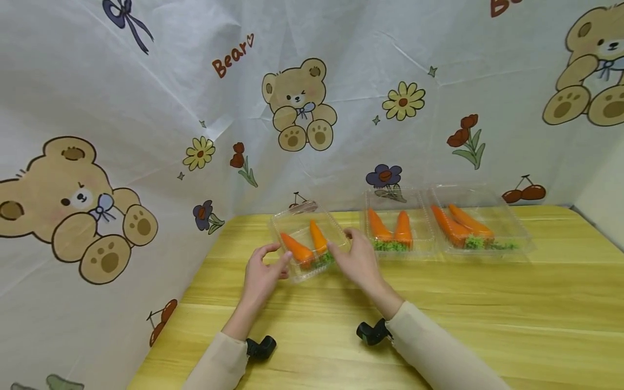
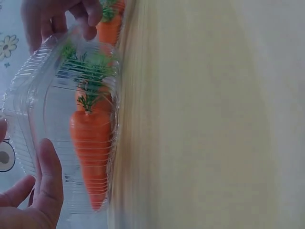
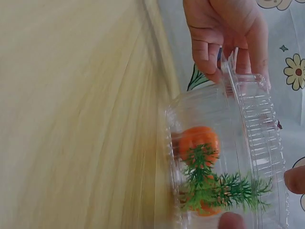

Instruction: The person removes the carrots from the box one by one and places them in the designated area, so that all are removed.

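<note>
Head view: the clear box (image 1: 304,230), two carrots (image 1: 298,252) inside, is between the left hand (image 1: 263,272) and right hand (image 1: 359,261) at the table (image 1: 312,336)'s left end. Left wrist view: the left hand's half-curled fingers and thumb grip its side; the thin plastic looks light, slick and easily dented. Right wrist view: the right thumb and finger, parted, clasp the opposite side; the ribbed rim (image 3: 263,136) should suit gentle gripping.

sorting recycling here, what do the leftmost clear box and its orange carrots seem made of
Clear ribbed rectangular box: probably thin, glossy plastic; see-through with bright highlights.
Orange tapered carrots: perhaps plastic or foam; smooth, slight sheen, exact material uncertain.
</note>
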Action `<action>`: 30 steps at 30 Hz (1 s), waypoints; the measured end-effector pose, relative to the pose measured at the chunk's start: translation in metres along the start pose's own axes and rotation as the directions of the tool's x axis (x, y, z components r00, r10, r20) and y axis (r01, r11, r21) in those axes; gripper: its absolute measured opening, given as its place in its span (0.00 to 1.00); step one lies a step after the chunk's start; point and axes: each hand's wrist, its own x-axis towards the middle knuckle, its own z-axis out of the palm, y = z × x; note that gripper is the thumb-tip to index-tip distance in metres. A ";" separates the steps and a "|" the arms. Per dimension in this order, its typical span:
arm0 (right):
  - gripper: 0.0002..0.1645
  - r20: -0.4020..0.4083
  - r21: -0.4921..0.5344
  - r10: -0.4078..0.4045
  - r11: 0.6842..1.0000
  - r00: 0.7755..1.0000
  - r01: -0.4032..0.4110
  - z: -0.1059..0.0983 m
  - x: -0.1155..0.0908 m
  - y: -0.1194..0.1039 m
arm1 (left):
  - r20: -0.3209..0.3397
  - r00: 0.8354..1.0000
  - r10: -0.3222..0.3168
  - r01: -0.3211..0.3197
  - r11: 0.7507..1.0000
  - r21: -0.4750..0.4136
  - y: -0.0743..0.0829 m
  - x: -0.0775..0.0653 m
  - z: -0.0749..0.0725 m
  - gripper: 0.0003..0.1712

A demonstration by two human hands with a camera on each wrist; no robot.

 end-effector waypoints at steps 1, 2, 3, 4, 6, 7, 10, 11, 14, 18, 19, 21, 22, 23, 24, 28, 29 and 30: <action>0.39 -0.004 0.013 0.007 1.000 1.000 -0.007 0.001 0.000 0.000 | 0.001 1.000 0.004 -0.004 1.000 0.001 0.000 0.000 0.000 0.33; 0.39 -0.007 0.025 0.013 1.000 1.000 -0.013 0.001 0.000 0.000 | 0.000 1.000 0.008 -0.008 1.000 0.003 0.000 0.001 0.000 0.33; 0.39 -0.009 0.041 0.022 0.999 1.000 -0.021 0.001 0.001 -0.001 | -0.001 1.000 0.011 -0.011 1.000 0.005 0.000 0.001 -0.001 0.33; 0.38 -0.009 0.056 0.031 0.998 0.999 -0.030 0.001 0.001 -0.002 | -0.003 1.000 0.011 -0.011 1.000 0.012 0.000 0.002 -0.001 0.33; 0.38 -0.008 0.076 0.052 0.996 0.999 -0.051 0.002 0.002 -0.003 | -0.008 1.000 0.005 -0.004 1.000 0.023 -0.001 0.004 -0.004 0.33; 0.37 -0.006 0.086 0.059 0.995 0.998 -0.058 0.002 0.002 -0.004 | -0.013 1.000 -0.003 0.003 1.000 0.025 -0.001 0.005 -0.006 0.33; 0.35 0.004 0.099 0.069 0.993 0.998 -0.069 0.003 0.002 -0.004 | -0.037 0.999 -0.025 0.027 0.999 0.034 -0.002 0.007 -0.011 0.33; 0.35 0.010 0.100 0.070 0.992 0.997 -0.071 0.003 0.002 -0.004 | -0.045 0.999 -0.031 0.033 0.999 0.030 -0.002 0.008 -0.013 0.33; 0.34 0.034 0.097 0.067 0.993 0.997 -0.070 0.003 0.002 -0.004 | -0.065 0.997 -0.037 0.038 0.999 0.016 -0.004 0.012 -0.019 0.34; 0.33 0.056 0.095 0.059 0.993 0.997 -0.064 0.002 0.002 -0.004 | -0.073 0.997 -0.038 0.037 0.999 -0.023 -0.006 0.017 -0.026 0.36; 0.33 0.057 0.096 0.056 0.994 0.997 -0.061 0.002 0.002 -0.004 | -0.075 0.996 -0.043 0.040 0.999 -0.032 -0.006 0.018 -0.028 0.36; 0.33 0.061 0.096 0.047 0.994 0.997 -0.052 0.003 0.002 -0.003 | -0.080 0.996 -0.046 0.043 0.998 -0.045 -0.007 0.020 -0.032 0.36; 0.33 0.063 0.096 0.041 0.994 0.997 -0.047 0.003 0.002 -0.003 | -0.084 0.995 -0.049 0.045 0.998 -0.049 -0.007 0.020 -0.034 0.37; 0.33 0.067 0.098 0.037 0.994 0.997 -0.044 0.004 0.003 -0.003 | -0.086 0.995 -0.050 0.045 0.998 -0.051 -0.008 0.021 -0.037 0.37; 0.33 0.071 0.098 0.030 0.995 0.997 -0.037 0.004 0.003 -0.003 | -0.090 0.994 -0.055 0.051 0.997 -0.053 -0.009 0.022 -0.039 0.38; 0.34 0.102 0.096 0.012 0.995 0.995 -0.022 0.003 0.005 -0.002 | -0.111 0.990 -0.085 0.082 0.996 -0.032 -0.013 0.025 -0.050 0.40; 0.34 0.116 0.105 0.011 0.994 0.993 -0.024 0.002 0.006 -0.002 | -0.112 0.990 -0.087 0.085 0.996 -0.026 -0.015 0.026 -0.052 0.40; 0.34 0.132 0.114 0.013 0.993 0.991 -0.028 0.001 0.006 -0.002 | -0.114 0.989 -0.091 0.089 0.996 -0.021 -0.016 0.028 -0.055 0.40</action>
